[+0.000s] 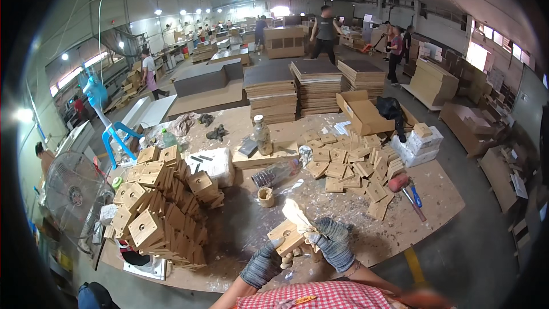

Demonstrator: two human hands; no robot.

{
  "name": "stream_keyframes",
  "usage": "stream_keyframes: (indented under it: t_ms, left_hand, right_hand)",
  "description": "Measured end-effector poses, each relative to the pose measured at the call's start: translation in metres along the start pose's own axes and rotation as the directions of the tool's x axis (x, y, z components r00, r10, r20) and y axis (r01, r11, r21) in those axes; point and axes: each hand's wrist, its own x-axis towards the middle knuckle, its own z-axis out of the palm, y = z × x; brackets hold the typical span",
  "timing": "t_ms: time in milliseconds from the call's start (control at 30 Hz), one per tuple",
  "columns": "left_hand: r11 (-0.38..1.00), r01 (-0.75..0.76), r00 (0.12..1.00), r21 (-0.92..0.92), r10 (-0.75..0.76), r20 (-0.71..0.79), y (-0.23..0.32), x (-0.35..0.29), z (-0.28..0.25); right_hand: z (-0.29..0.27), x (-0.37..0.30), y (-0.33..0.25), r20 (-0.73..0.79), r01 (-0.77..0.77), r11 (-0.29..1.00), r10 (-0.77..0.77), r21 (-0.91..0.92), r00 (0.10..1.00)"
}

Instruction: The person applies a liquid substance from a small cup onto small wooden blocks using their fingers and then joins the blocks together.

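Note:
My left hand (266, 262), in a grey knitted glove, grips a square wooden block (284, 234) with holes in it, just above the near edge of the workbench. A pale cloth (295, 214) is pinched in my gloved right hand (335, 242), against the block's right side. Part of the cloth sticks up over the block's far edge. Beyond the hands stands a small round tub (265, 197). A clear plastic bottle (273, 175) lies on its side behind it. Similar wooden blocks are stacked high in a pile (166, 212) to the left.
Loose wooden pieces (351, 163) lie heaped at the right, near a red-headed mallet (399, 182) and a blue-handled tool (417, 195). A lidded jar (262, 136) and a cardboard box (363, 115) stand farther back. Board stacks (271, 94) rise behind the bench; a fan (74, 194) stands left. People work beyond.

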Motion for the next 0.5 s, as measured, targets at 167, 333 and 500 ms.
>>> stream_keyframes:
  t_ms: [167, 333, 500]
  left_hand:
    - [0.999, -0.016, 0.999, 0.037, 0.018, -0.048, 0.001, 0.001, 0.005]
    - [1.0, -0.01, 0.999, 0.03, 0.011, -0.034, 0.001, 0.0, 0.006]
    - [0.999, 0.017, 0.999, -0.035, -0.016, 0.041, -0.004, 0.0, 0.001]
  right_hand:
    - [-0.005, 0.001, 0.005, -0.029, -0.051, 0.999, 0.051, -0.013, 0.998]
    - [-0.004, -0.006, 0.008, -0.11, -0.101, 0.98, 0.121, 0.169, 0.987]
    - [0.004, -0.011, 0.019, -0.08, 0.213, 0.977, -0.215, -0.027, 0.973]
